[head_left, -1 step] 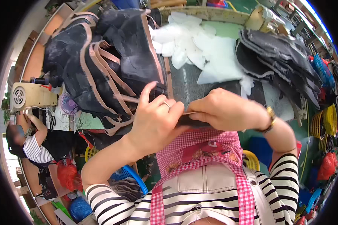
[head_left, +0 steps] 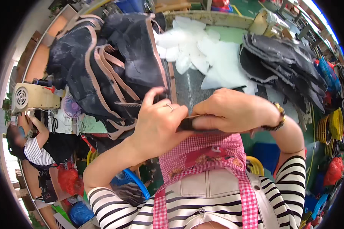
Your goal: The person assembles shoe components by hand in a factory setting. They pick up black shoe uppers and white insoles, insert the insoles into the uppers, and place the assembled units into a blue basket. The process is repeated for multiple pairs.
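Close in front of my apron, my left hand and my right hand pinch a black fabric piece with a tan edge. Most of the piece is hidden behind my fingers. My left index finger is lifted and bent, while the other fingers stay closed at the fabric. Thumb and curled fingers of my right hand grip the other end. Beyond my left hand lies a heap of black panels with tan edging, some overlapping and folded.
White cut sheets spread over the middle of the worktable. A stack of dark grey fuzzy-edged pieces lies at the right. Left are a cream machine, a small purple fan and a seated person. Yellow baskets stand far right.
My right wrist has turned slightly, and the fabric between my hands is tilted a little differently. Both hands keep their hold in nearly the same place.
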Tool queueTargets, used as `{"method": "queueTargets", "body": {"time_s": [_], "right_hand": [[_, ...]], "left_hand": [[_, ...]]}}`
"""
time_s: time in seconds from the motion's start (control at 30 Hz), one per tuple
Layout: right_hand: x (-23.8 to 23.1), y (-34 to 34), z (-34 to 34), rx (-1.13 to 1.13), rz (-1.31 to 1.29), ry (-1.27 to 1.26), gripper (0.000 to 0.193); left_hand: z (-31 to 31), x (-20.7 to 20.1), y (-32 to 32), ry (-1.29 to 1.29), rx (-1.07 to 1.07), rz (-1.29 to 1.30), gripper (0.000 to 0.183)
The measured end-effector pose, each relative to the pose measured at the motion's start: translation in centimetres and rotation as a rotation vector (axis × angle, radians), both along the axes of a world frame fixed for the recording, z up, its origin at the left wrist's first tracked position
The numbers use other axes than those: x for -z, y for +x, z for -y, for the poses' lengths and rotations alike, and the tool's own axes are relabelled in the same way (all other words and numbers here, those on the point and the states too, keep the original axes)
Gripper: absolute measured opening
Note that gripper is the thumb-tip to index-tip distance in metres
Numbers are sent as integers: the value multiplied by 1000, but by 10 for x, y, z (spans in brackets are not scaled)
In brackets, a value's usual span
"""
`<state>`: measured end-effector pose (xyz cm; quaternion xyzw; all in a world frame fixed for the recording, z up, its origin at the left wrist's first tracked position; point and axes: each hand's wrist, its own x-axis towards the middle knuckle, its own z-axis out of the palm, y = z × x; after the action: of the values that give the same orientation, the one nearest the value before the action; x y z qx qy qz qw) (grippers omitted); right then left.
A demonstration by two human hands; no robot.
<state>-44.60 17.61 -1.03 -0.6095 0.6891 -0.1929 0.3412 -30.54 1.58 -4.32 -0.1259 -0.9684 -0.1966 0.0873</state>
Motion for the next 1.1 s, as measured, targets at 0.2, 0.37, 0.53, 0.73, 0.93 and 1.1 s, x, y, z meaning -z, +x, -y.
{"method": "queueTargets", "body": {"time_s": [0.2, 0.37, 0.53, 0.73, 0.93, 1.1], "right_hand": [[-30, -26, 18, -370, 409, -8, 34], [-46, -59, 24, -377, 389, -200, 34], [-50, -80, -74, 507, 144, -522, 43], [73, -24, -87, 597, 413, -328, 33], [53, -51, -114, 31, 425, -84, 51], [23, -49, -113, -190, 288, -50, 65]], "left_hand": [[-1, -29, 2, 863, 94, 422, 34], [-13, -23, 3, 1229, 166, 108, 27], [-39, 6, 7, 1623, -22, -251, 27], [-81, 66, 9, 1369, -247, 437, 25], [-51, -21, -26, 332, 92, 138, 56], [-49, -4, -67, 57, 627, -19, 50]]}}
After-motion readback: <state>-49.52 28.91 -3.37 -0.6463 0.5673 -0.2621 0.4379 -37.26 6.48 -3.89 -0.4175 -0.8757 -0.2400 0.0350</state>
